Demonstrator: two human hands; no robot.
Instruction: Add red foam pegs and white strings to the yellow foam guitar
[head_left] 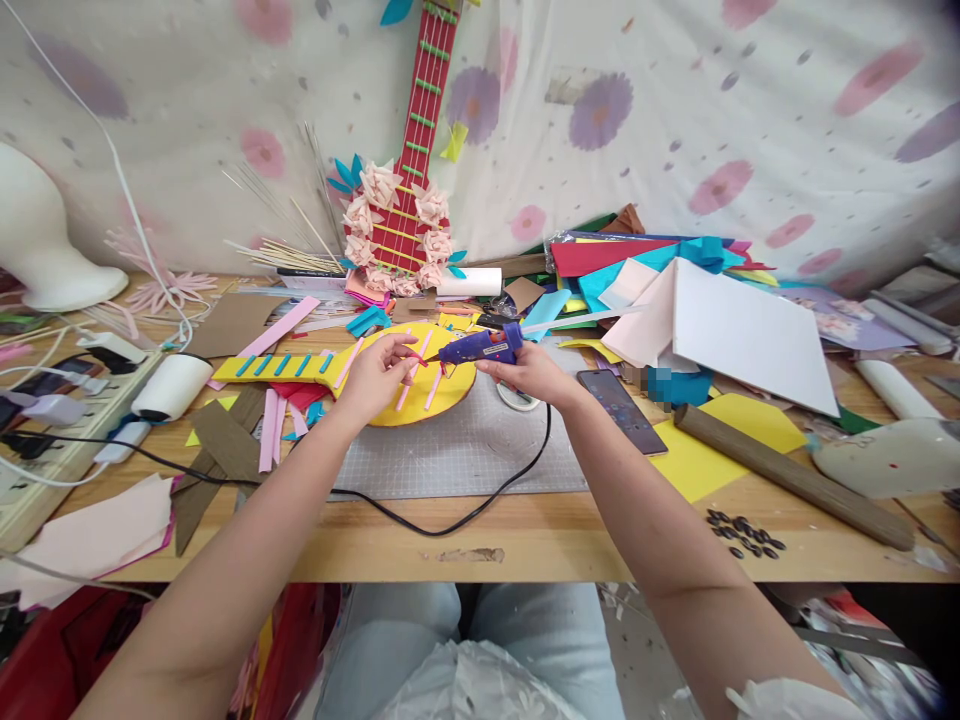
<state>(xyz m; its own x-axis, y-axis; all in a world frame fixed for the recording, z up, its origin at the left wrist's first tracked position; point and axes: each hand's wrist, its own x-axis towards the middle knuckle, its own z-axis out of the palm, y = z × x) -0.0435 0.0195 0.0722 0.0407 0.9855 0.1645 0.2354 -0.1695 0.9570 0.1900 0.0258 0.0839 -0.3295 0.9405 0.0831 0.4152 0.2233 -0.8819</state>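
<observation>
My right hand (529, 372) is closed round a blue glue gun (480, 347) whose nozzle points left at a small red strip (417, 357). That strip is pinched in the fingers of my left hand (375, 378). Both hands hover over a yellow paper guitar (375, 385) that lies flat on a grey cutting mat (465, 450). The guitar's neck carries blue bars and its round body bears pink strips. The gun's black cord (450, 515) loops down across the mat to the left.
A finished red paper guitar (416, 130) with paper flowers leans on the flowered cloth behind. Coloured paper sheets (675, 290) pile up at the right, beside a phone (621, 408) and a cardboard tube (787, 472). A power strip (67, 420) and white rolls sit at left.
</observation>
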